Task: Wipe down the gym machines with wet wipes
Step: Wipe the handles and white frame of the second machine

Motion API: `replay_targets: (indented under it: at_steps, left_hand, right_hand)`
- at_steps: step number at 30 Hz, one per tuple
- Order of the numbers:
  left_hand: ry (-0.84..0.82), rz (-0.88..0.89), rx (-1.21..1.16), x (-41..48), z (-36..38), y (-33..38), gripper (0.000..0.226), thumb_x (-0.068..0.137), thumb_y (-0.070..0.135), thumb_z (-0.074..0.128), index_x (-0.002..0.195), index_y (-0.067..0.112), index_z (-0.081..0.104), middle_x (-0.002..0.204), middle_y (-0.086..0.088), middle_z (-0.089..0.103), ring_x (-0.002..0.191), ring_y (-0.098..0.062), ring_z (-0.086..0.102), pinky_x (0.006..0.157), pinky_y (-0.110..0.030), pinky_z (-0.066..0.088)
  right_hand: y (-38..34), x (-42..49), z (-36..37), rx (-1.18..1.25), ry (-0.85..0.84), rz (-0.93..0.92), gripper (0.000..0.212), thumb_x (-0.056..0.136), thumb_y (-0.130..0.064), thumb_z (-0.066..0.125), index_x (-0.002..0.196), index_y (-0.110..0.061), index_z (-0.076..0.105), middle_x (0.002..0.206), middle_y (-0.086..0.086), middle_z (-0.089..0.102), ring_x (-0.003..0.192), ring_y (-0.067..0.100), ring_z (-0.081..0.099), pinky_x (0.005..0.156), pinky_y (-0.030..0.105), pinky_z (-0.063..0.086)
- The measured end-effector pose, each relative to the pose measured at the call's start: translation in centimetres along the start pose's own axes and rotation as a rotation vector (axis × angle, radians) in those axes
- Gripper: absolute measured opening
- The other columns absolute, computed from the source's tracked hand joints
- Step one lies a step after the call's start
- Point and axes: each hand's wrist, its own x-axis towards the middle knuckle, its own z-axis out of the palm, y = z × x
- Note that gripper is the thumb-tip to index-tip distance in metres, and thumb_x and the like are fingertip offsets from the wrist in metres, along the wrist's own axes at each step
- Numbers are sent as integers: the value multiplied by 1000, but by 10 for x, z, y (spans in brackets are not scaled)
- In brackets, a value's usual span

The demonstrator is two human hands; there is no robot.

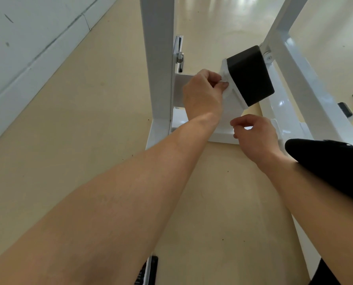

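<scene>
- The left hand (202,91) pinches the upper edge of a thin white wet wipe (230,105) between thumb and curled fingers, right against the near side of a black padded rectangular cushion (249,75).
- The right hand (253,134) sits lower and closer to the person, its fingers curled. It appears to pinch the wipe's lower edge, though the contact itself is hard to make out.
- Held at both ends, the sheet hangs spread between the hands. This likely opens it out flat, so that a wide face meets the cushion and its white backing plate rather than a crumpled wad.
- The cushion is mounted on a white painted steel machine frame (159,58), which stands on a pale beige smooth floor (89,140) near a light grey wall (27,27).
- I judge the wiping of this cushion to be just starting, as the wipe touches only its edge.
- No packet, tub or bin for wipes shows anywhere in view, so the only wipe to be seen is the one in the hands.
</scene>
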Motion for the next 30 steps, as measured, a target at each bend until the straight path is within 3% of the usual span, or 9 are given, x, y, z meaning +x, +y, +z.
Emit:
replay_targets:
  at_steps: [4,8,11,16,24,27,30]
  left_hand:
    - [-78,-47,42,4,-1,-8,12,83,23,81,80,19,71,70,17,59,70,-2,59,74,-16,46]
    - [-100,-79,63,1,2,-18,14,82,21,82,78,17,69,84,8,71,82,-9,66,78,-19,47]
    - [-110,-105,103,-1,4,-27,12,83,21,82,84,14,73,96,2,75,91,-15,68,82,-24,51]
    - [-178,-120,244,0,10,-40,16,81,28,83,86,15,75,88,0,73,82,-16,66,73,-23,48]
    - [-192,-233,407,-9,24,-62,29,74,36,87,92,18,74,96,-3,73,91,-22,70,74,-27,51]
    - [-174,-252,433,-15,26,-67,31,76,34,85,99,18,72,101,-5,71,96,-25,68,79,-30,54]
    - [-167,-260,382,-24,21,-64,19,81,33,79,94,21,70,99,0,71,96,-21,66,80,-29,52]
  right_hand:
    - [3,4,6,14,0,0,25,95,-12,53,105,-22,74,107,-2,70,102,16,65,71,22,43]
    - [4,6,14,30,-9,1,26,95,-11,52,105,-21,74,105,-4,70,101,16,65,66,19,41]
    - [4,7,20,27,-14,-1,28,95,-12,52,110,-21,73,107,-3,69,102,17,64,75,25,48]
    - [3,10,26,43,74,53,37,96,-11,47,125,-20,68,124,-5,64,114,18,58,100,36,50]
    - [15,3,28,43,-28,75,52,93,-2,42,139,-22,58,137,-5,58,128,16,50,106,30,39]
    - [23,1,33,39,-105,54,55,95,-4,44,144,-25,51,141,-7,55,131,18,50,111,37,40]
    - [27,-4,36,48,-219,-18,58,95,-6,50,147,-31,44,138,-14,53,109,11,59,94,32,49]
